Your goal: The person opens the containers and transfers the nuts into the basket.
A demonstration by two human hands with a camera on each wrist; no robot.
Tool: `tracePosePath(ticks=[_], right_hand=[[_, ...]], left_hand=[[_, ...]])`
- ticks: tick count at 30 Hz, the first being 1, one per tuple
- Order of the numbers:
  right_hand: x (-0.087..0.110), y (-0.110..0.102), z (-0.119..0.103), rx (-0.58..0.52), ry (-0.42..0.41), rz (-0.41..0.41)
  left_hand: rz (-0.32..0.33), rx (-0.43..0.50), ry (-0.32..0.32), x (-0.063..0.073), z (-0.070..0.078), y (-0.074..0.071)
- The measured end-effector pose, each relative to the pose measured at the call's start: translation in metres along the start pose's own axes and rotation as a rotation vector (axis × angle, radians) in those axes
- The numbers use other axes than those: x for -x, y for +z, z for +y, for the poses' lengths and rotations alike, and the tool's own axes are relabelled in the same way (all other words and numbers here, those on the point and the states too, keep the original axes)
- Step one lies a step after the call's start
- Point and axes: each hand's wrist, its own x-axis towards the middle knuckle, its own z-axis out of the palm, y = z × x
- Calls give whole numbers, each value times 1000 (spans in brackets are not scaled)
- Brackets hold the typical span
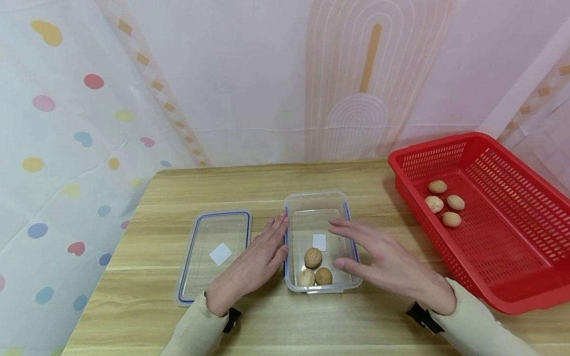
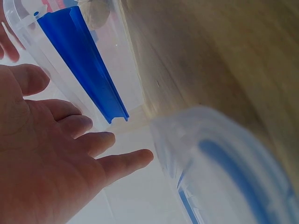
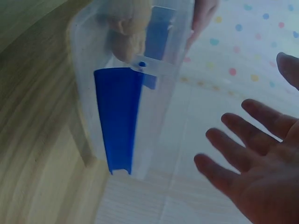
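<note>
A clear plastic food container [image 1: 308,222] stands without its lid on the table. Three walnuts [image 1: 313,257] lie inside it at the near end, close to a white square label [image 1: 319,242]. My left hand [image 1: 256,264] lies along the container's left side, fingers straight, fingertips right at the rim. In the left wrist view, a blue side latch [image 2: 84,65] hangs down beside those fingers. My right hand [image 1: 394,259] is over the container's right edge, fingers spread and holding nothing. Another blue latch [image 3: 117,121] hangs on that side in the right wrist view.
The container's lid [image 1: 205,247], with a blue seal and a white label [image 1: 220,253], lies left of the container, partly behind my left hand. A red perforated basket [image 1: 512,257] stands at the right with several walnuts [image 1: 451,219] in it. A patterned curtain [image 1: 249,89] hangs behind the wooden table [image 1: 249,185].
</note>
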Motion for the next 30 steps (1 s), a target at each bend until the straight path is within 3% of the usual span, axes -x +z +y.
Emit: tracePosePath(ticks=[16,30], right_hand=[[-37,17,19,-45,-124,-153],[-64,21,33,-59,-124,-353]], left_hand=[[-8,3,-16,0,0,-1],[-12,13,-18,1,2,-2]])
